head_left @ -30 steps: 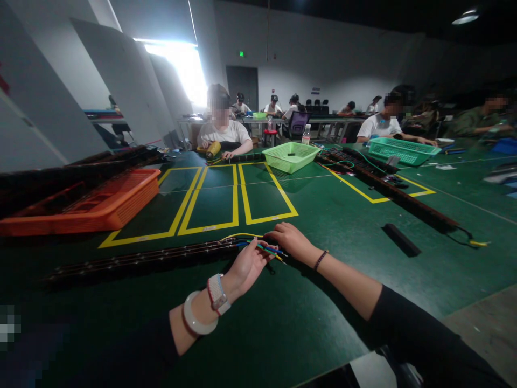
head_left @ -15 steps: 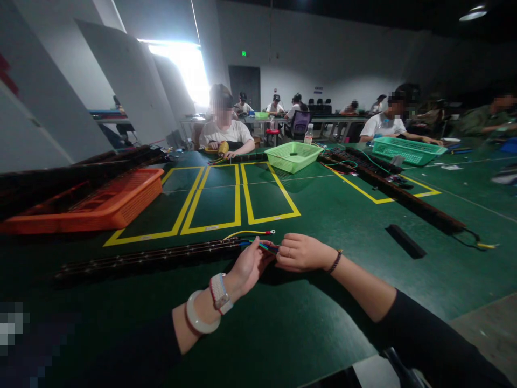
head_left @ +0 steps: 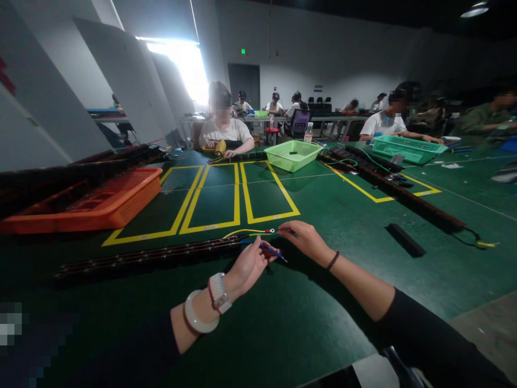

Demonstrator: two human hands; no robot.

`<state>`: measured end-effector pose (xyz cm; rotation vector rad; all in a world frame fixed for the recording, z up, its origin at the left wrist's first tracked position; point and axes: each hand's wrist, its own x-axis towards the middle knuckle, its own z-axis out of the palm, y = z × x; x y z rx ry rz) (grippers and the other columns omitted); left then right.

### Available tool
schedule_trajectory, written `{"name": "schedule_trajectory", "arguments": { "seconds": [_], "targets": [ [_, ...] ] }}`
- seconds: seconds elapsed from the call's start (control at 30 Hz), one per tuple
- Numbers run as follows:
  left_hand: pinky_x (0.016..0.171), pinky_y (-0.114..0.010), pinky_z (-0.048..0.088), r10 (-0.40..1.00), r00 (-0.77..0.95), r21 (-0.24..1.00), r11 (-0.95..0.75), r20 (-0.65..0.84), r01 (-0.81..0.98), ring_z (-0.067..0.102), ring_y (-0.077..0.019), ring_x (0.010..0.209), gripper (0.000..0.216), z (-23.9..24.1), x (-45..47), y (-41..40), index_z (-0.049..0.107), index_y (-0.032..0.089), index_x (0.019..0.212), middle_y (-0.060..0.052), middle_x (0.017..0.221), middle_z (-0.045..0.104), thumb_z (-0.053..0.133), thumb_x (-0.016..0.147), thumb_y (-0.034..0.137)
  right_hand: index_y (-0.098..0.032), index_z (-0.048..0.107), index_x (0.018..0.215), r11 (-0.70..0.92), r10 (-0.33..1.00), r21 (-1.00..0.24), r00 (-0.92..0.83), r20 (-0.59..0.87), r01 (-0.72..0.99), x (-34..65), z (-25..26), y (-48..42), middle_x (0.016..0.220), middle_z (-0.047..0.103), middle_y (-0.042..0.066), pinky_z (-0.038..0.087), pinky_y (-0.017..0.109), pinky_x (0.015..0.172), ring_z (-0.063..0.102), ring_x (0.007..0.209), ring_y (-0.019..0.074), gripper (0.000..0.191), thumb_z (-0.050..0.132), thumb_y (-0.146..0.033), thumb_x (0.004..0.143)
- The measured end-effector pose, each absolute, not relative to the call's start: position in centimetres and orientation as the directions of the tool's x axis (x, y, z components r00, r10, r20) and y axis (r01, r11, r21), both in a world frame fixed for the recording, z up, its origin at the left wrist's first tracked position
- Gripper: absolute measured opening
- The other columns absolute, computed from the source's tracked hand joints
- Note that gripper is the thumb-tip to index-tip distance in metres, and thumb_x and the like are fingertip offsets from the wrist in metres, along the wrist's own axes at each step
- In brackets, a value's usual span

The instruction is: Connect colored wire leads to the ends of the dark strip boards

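Note:
A long black strip (head_left: 153, 260) with rows of shiny contacts lies across the near part of the table, wires coming out of its right end. My left hand (head_left: 251, 265) is closed around several of these wires; a blue wire (head_left: 279, 254) with a bare tip sticks out past its fingers. Just to the right and slightly higher, my right hand (head_left: 306, 240) pinches the end of a thin green wire (head_left: 255, 235). Beyond the fingers, a yellow wire (head_left: 242, 231) ending in a red-sleeved ring terminal (head_left: 270, 231) rests loose on the table.
An orange basket (head_left: 133, 202) stands at the left, a light green basket (head_left: 278, 161) at the far middle. On the right lie a short black block (head_left: 405, 240) and another long strip (head_left: 424, 206). Across the table, a person (head_left: 226, 129) works with a yellow tool.
My hands have come apart: the right has moved up and right, drawing the green wire away from the bunch. The blue wire's tip now shows beyond my left fingers.

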<state>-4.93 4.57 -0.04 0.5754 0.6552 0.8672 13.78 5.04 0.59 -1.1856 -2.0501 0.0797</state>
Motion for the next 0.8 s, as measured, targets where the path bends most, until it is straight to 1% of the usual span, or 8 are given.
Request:
{"name": "schedule_trajectory", "arguments": {
  "seconds": [0.1, 0.27, 0.37, 0.47, 0.53, 0.63, 0.73, 0.8],
  "targets": [
    [0.084, -0.037, 0.047, 0.83, 0.492, 0.712, 0.512, -0.264, -0.48, 0.062, -0.0173, 0.075, 0.023, 0.0, -5.0, 4.4, 0.057, 0.012, 0.074, -0.008, 0.072, 0.062, 0.042, 0.09, 0.021, -0.019, 0.064, 0.096, 0.497, 0.83, -0.392, -0.292, 0.475, 0.774, 13.8, 0.0, 5.6, 0.095, 0.068, 0.005, 0.047, 0.027, 0.078, 0.063, 0.087, 0.016, 0.017, 0.052, -0.028, 0.09],
    [0.08, -0.035, 0.049, 0.83, 0.482, 0.724, 0.513, -0.281, -0.461, 0.06, -0.0159, 0.07, 0.025, 0.4, -5.0, 4.3, 0.055, 0.013, 0.072, -0.006, 0.068, 0.061, 0.04, 0.09, 0.02, -0.02, 0.066, 0.091, 0.397, 0.916, -0.362, -0.34, 0.212, 0.844, 13.4, 0.0, 5.6, 0.084, 0.069, 0.003, 0.044, 0.023, 0.067, 0.064, 0.077, 0.0157, 0.019, 0.05, -0.03, 0.09],
    [0.078, -0.035, 0.049, 0.828, 0.483, 0.715, 0.519, -0.285, -0.468, 0.06, -0.0154, 0.067, 0.025, 0.3, -4.9, 4.4, 0.053, 0.013, 0.07, -0.005, 0.065, 0.059, 0.039, 0.09, 0.02, -0.022, 0.065, 0.093, 0.365, 0.93, -0.304, -0.332, 0.156, 0.88, 13.3, 0.1, 5.3, 0.083, 0.069, 0.003, 0.041, 0.023, 0.062, 0.064, 0.073, 0.0159, 0.019, 0.049, -0.032, 0.091],
    [0.077, -0.034, 0.05, 0.826, 0.485, 0.713, 0.522, -0.287, -0.468, 0.059, -0.0148, 0.065, 0.025, 0.2, -4.9, 4.3, 0.053, 0.013, 0.07, -0.005, 0.064, 0.058, 0.039, 0.09, 0.021, -0.022, 0.064, 0.098, 0.373, 0.924, -0.216, -0.34, 0.176, 0.902, 13.3, 0.1, 5.3, 0.084, 0.069, 0.004, 0.039, 0.023, 0.061, 0.063, 0.073, 0.0164, 0.023, 0.048, -0.037, 0.091],
    [0.077, -0.034, 0.05, 0.824, 0.486, 0.715, 0.525, -0.292, -0.461, 0.059, -0.0149, 0.065, 0.024, 0.3, -4.9, 4.3, 0.053, 0.013, 0.07, -0.005, 0.065, 0.058, 0.04, 0.09, 0.021, -0.022, 0.062, 0.101, 0.388, 0.914, -0.182, -0.352, 0.204, 0.904, 13.4, 0.0, 5.3, 0.083, 0.068, 0.004, 0.038, 0.023, 0.061, 0.062, 0.072, 0.0159, 0.025, 0.047, -0.039, 0.091],
    [0.076, -0.034, 0.05, 0.82, 0.489, 0.713, 0.531, -0.298, -0.457, 0.059, -0.0152, 0.067, 0.024, 0.5, -5.0, 4.3, 0.054, 0.013, 0.072, -0.005, 0.066, 0.058, 0.04, 0.09, 0.021, -0.02, 0.061, 0.099, 0.449, 0.868, -0.165, -0.385, 0.312, 0.878, 13.5, 0.3, 5.0, 0.08, 0.066, 0.004, 0.037, 0.023, 0.062, 0.06, 0.07, 0.0146, 0.028, 0.044, -0.04, 0.092],
    [0.074, -0.031, 0.05, 0.818, 0.486, 0.696, 0.542, -0.308, -0.471, 0.059, -0.0143, 0.069, 0.023, 0.5, -5.1, 4.3, 0.055, 0.012, 0.074, -0.005, 0.07, 0.059, 0.04, 0.09, 0.021, -0.017, 0.061, 0.095, 0.645, 0.714, -0.12, -0.538, 0.449, 0.755, 13.5, 1.0, 4.4, 0.077, 0.063, 0.005, 0.037, 0.025, 0.064, 0.056, 0.071, 0.0147, 0.034, 0.04, -0.043, 0.093],
    [0.072, -0.028, 0.049, 0.807, 0.491, 0.681, 0.562, -0.328, -0.469, 0.058, -0.0134, 0.068, 0.024, 0.5, -5.1, 4.4, 0.054, 0.012, 0.073, -0.005, 0.07, 0.059, 0.041, 0.09, 0.022, -0.016, 0.06, 0.095, 0.78, 0.569, -0.047, -0.676, 0.469, 0.624, 13.4, 1.6, 3.8, 0.073, 0.061, 0.005, 0.037, 0.027, 0.064, 0.054, 0.068, 0.015, 0.041, 0.042, -0.052, 0.09]
  ]
}}
